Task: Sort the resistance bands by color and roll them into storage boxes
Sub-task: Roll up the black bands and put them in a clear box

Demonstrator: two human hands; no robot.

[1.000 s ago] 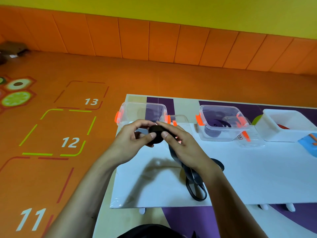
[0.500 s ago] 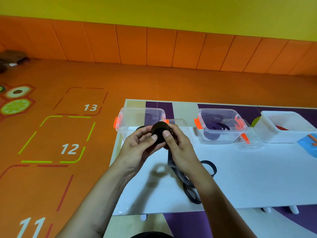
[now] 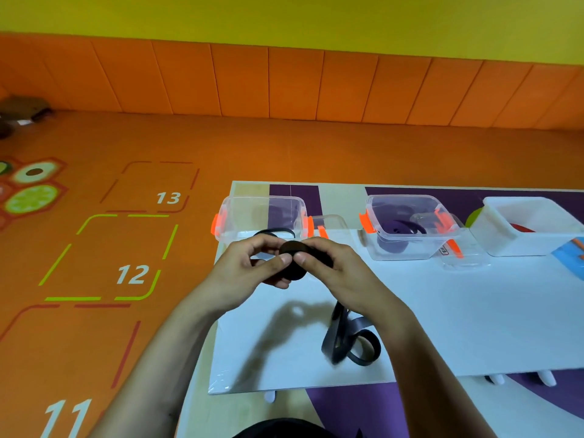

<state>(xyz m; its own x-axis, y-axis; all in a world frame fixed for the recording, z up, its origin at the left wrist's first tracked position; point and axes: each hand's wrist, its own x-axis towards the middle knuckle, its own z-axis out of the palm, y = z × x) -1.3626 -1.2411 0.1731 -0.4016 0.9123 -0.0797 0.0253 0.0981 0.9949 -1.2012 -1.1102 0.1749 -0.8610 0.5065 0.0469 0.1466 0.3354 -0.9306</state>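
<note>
The loose tail of a black rubber resistance band (image 3: 350, 339) lies in slack loops on the flat white tabletop board (image 3: 458, 311), at about 5 o'clock from the hands. From there the strap rises under the right wrist to a tight black coil of the same band.

Both hands meet around that coil above the board's left part. The left hand (image 3: 249, 267) grips it from 9 o'clock, thumb on its face. The right hand (image 3: 335, 270) pinches it from 3 o'clock, and the two thumbs tips nearly touch.

Just past the hands, at 12 o'clock, stands a clear plastic storage box with orange latches (image 3: 252, 216). A thin black loop shows against its front wall; whether it lies inside cannot be told. At 2 o'clock a second clear latched box (image 3: 373, 248) holds a purple rolled band (image 3: 395, 229). Further right, a white opaque plastic tub (image 3: 505, 241) shows something red inside.

Beyond lies the orange numbered floor (image 3: 284, 147).
</note>
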